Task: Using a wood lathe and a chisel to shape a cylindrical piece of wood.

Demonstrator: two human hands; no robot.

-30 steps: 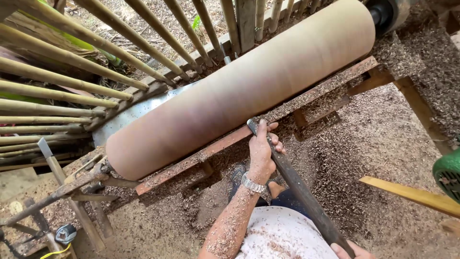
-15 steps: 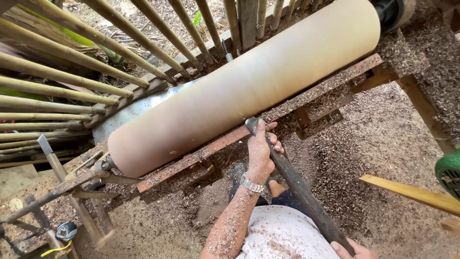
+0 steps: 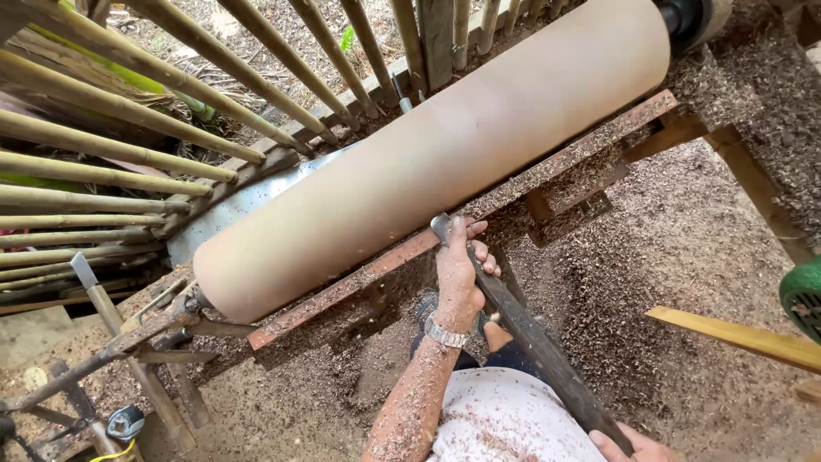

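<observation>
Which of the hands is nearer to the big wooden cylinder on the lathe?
Left. The left hand grips the long dark chisel near its tip, right beside the wooden cylinder at the tool rest. The right hand holds the handle end, far back by the body.

left hand grips chisel | tip at wooden cylinder | right hand on handle
</observation>
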